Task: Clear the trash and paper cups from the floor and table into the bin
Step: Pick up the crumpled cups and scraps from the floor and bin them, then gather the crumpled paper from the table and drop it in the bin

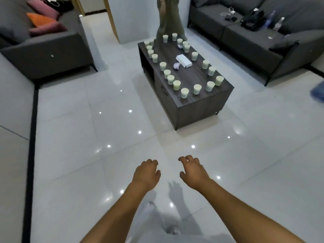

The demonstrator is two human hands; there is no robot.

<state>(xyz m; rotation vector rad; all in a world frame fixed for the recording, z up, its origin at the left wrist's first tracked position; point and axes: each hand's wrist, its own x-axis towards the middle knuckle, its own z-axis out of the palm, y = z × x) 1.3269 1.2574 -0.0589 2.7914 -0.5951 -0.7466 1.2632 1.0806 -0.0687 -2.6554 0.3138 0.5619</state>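
Several pale paper cups [184,93] stand around the edge of a dark wooden coffee table [196,111] ahead of me. A crumpled tissue [176,65] and a white tissue box [183,61] lie in the table's middle, with another crumpled wad [180,46] near the far end. My left hand [147,174] and my right hand [192,170] hover side by side over the glossy floor, well short of the table, fingers loosely curled and holding nothing. No bin is in view.
A grey sofa [52,53] with pink and orange cushions stands at the left; another grey sofa [254,42] with bags and bottles is at the right. A person [168,20] stands at the table's far end. White tiled floor lies between me and the table.
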